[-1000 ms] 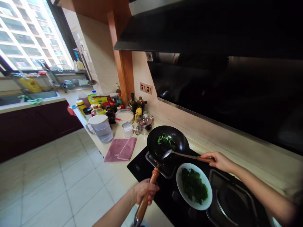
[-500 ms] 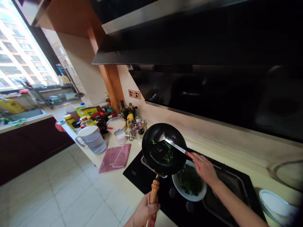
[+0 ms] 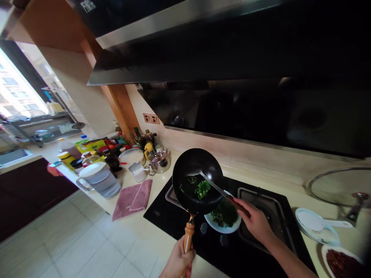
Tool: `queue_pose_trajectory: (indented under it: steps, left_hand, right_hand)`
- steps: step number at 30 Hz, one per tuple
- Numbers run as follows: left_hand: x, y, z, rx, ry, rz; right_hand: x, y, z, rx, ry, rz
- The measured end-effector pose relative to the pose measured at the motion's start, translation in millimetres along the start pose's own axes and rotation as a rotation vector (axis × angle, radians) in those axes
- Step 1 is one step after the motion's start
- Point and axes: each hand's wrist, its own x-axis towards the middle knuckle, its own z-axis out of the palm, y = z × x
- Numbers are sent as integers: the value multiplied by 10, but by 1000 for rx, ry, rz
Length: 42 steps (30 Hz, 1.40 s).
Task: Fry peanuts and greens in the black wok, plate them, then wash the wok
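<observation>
My left hand (image 3: pixel 180 258) is wrapped round the wooden handle of a black wok (image 3: pixel 189 154), which is tilted above the black stove (image 3: pixel 208 251). In the wok lies a small heap of chopped greens (image 3: pixel 203 189) with a few loose bits. My right hand (image 3: pixel 251 216) grips a metal spatula (image 3: pixel 213 184) by its brown handle, the blade inside the wok above the greens. Below the wok's right edge, a white plate (image 3: pixel 227 230) on the stove holds more greens, partly hidden by the wok.
A pink cloth (image 3: pixel 130 200), a water pitcher (image 3: pixel 100 179), a glass pot (image 3: pixel 160 161) and several bottles stand left. On the right are a glass lid (image 3: pixel 324 185), a dish with a white spoon (image 3: pixel 319 227) and a bowl of reddish-brown food (image 3: pixel 342 262). A range hood hangs overhead.
The view has swung to the right, bringing the lid and the reddish-brown food into sight. The spatula blade has turned, and the greens in the wok are gathered into a tighter heap.
</observation>
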Motion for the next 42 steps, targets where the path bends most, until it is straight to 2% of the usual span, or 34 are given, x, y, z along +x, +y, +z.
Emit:
queue_pose_trajectory:
  steps: [4, 7, 11, 17, 21, 24, 26, 28, 31, 35, 38, 42]
  left_hand:
    - [10, -54, 7, 52, -2, 26]
    - [38, -75, 0, 104, 18, 46]
    - [53, -97, 9, 129, -32, 56]
    - [58, -192, 48, 227, 18, 89]
    - [75, -209, 110, 303, 64, 91]
    - [107, -215, 171, 331, 83, 100]
    - [134, -230, 206, 328, 82, 109]
    - [156, -249, 230, 323, 76, 115]
    - [169, -275, 249, 322, 66, 122]
    - [147, -285, 251, 324, 59, 125]
    - [116, -285, 239, 336, 64, 126]
    - [84, -308, 224, 352, 70, 122]
  right_hand:
    - [52, 185, 32, -66, 51, -63]
    - [-143, 470, -85, -139, 52, -34]
    - [-506, 757, -202, -250, 37, -12]
    - [-1025, 888, -272, -356, 2, -15]
    - [-1294, 957, -466, -392, 33, -20]
    - [-1394, 1031, -628, -381, 44, 31]
    - [-1374, 1037, -675, -311, 42, 103]
    - [-1264, 969, -632, -164, 31, 185]
    - [-957, 736, -403, 123, 1, 257]
    - [-515, 504, -55, 363, -55, 234]
    - [-334, 620, -18, 316, -88, 169]
    - [-364, 1026, -318, 80, -117, 113]
